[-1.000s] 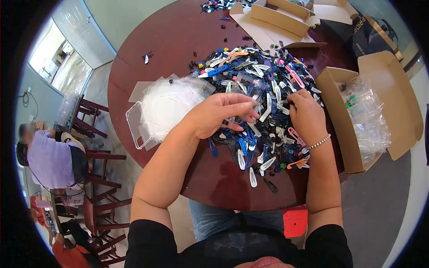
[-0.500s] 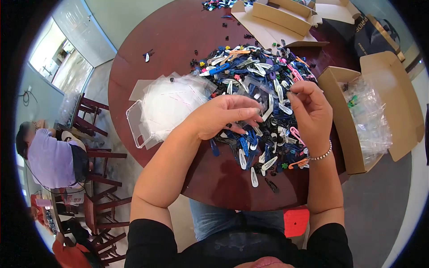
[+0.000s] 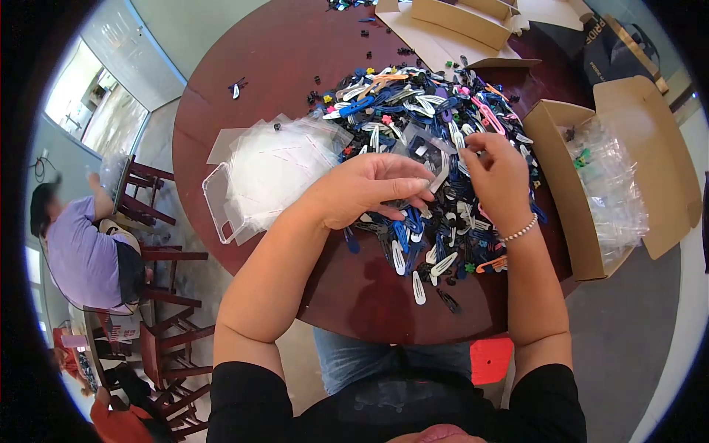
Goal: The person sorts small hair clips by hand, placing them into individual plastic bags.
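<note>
My left hand [image 3: 369, 188] hovers over the near left side of a heap of hair clips [image 3: 406, 100], thumb and fingers closed together. A small clear plastic bag [image 3: 428, 144] stretches up and right from its fingertips, with a pale clip [image 3: 441, 176] right by them. My right hand [image 3: 502, 177], with a beaded bracelet at the wrist, is over the heap's right side, thumb and forefinger pinched; I cannot tell what is between them. The heap mixes white, black, blue, pink and orange snap clips with small claw clips. Left of it lies a fanned stack of clear bags [image 3: 277, 173].
An open cardboard box [image 3: 554, 192] with filled clear bags [image 3: 609, 192] stands at the right. Flattened cardboard [image 3: 458, 26] and a dark bag [image 3: 620, 59] are at the back. A clear plastic frame [image 3: 216, 203] lies beside the bag stack. People sit at stools [image 3: 166, 347] on the left.
My right hand has shifted left, closer to the plastic bag and my left hand. My left hand stays nearly in place. The person in purple has raised an arm.
</note>
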The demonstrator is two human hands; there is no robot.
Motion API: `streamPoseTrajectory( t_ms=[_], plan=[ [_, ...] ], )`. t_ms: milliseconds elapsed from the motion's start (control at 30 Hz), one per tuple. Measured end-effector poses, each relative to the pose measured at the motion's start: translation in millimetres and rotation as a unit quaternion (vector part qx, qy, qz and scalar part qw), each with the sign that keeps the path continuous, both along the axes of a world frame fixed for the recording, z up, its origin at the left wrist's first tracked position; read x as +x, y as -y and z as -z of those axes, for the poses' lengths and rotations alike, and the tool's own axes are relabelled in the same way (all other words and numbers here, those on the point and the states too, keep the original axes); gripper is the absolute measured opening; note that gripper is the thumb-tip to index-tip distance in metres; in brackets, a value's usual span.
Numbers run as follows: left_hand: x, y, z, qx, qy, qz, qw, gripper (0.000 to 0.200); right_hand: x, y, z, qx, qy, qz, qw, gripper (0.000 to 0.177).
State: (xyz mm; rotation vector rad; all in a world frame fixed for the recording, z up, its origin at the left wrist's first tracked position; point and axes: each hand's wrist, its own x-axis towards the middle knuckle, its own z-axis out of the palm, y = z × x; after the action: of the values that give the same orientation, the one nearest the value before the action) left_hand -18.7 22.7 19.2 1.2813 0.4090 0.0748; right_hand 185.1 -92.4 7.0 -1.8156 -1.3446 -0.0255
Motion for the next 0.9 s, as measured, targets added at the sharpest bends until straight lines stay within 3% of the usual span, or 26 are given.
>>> streamPoseTrajectory(
  t_ms=[33, 133, 300, 367, 467, 600, 667, 700, 833, 900],
  plan=[
    [-0.3, -0.6, 0.3, 0.002, 0.007, -0.008, 1.0, 0.043, 3.2, -2.3, 6.2, 0.001, 0.083, 0.001, 0.997, 0.019],
    [-1.1, -2.2, -0.8, 0.001, 0.019, -0.017, 1.0, 0.042, 1.2, -5.2, 11.2, -0.007, 0.158, 0.037, 0.987, 0.018],
    [-0.4, -1.8, -0.2, 0.004, 0.015, -0.014, 1.0, 0.042, 10.9, -8.1, 14.3, -0.032, 0.134, 0.033, 0.99, 0.014],
    [-0.5, -1.5, 0.3, 0.005, 0.012, -0.013, 1.0, 0.042, 12.8, -10.7, 16.6, 0.022, 0.009, 0.021, 1.0, 0.009],
    [-0.4, -1.0, 0.0, 0.007, 0.012, -0.012, 1.0, 0.043, 11.8, -15.6, 16.2, 0.035, -0.08, 0.022, 0.996, 0.007],
    [0.2, -2.3, 1.4, 0.013, 0.006, -0.014, 1.0, 0.039, 3.8, -22.9, 15.1, 0.049, -0.02, -0.008, 0.999, 0.008],
    [0.2, -3.1, 2.7, 0.011, 0.007, -0.012, 1.0, 0.037, 3.2, -25.4, 16.0, 0.04, 0.113, -0.016, 0.993, 0.009],
    [0.1, -3.0, 3.0, 0.01, 0.006, -0.015, 1.0, 0.037, 1.5, -26.8, 16.0, 0.04, 0.124, -0.01, 0.991, 0.011],
    [0.5, -2.5, 3.3, 0.012, 0.0, -0.015, 1.0, 0.037, 6.3, -29.8, 20.1, 0.051, 0.09, -0.004, 0.995, 0.014],
    [1.1, -2.9, 4.0, 0.011, 0.001, -0.014, 1.0, 0.037, 6.9, -28.9, 15.7, 0.027, -0.025, 0.02, 0.999, 0.013]
  ],
)
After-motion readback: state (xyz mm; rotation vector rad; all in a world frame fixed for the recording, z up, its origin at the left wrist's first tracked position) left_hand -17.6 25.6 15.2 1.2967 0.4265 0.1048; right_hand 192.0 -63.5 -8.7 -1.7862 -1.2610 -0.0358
